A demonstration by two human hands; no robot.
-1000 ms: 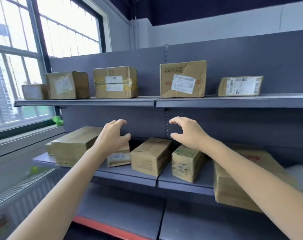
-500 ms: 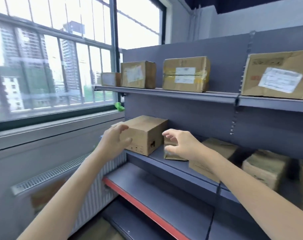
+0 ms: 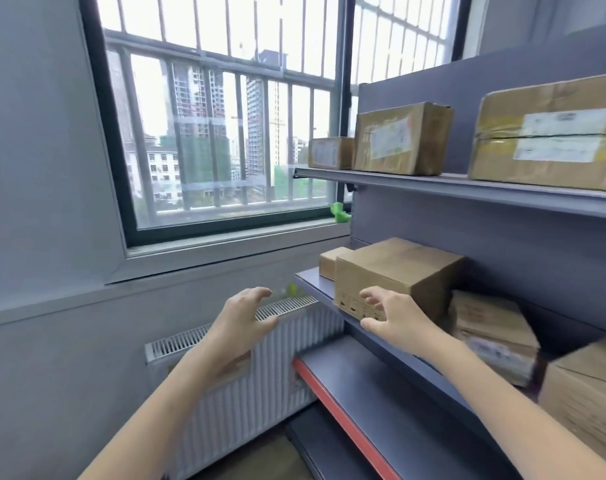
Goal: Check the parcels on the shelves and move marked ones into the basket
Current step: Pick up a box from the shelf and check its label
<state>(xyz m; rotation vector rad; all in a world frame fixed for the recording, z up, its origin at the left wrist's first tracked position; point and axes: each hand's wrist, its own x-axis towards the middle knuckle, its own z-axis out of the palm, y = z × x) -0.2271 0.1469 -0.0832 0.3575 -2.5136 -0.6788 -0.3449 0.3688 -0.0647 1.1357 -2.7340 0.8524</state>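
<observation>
Parcel (image 3: 395,275) beyond both spread, empty hands (left hand (image 3: 241,322) off-shelf, right hand (image 3: 393,318) nearer) could tip off if grabbed one-sided.

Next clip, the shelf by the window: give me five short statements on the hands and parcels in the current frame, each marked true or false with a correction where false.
1. Neither hand grips a parcel. True: the left hand and the right hand are both spread and hold nothing.
2. The large plain box stands on the top shelf. False: it stands on the middle shelf.
3. A small box sits at the window end of the middle shelf, beside the large plain box. True.
4. The left hand rests on the top shelf. False: it is in the air in front of the radiator.
5. The basket stands on the red-edged shelf. False: no basket is in view.
</observation>
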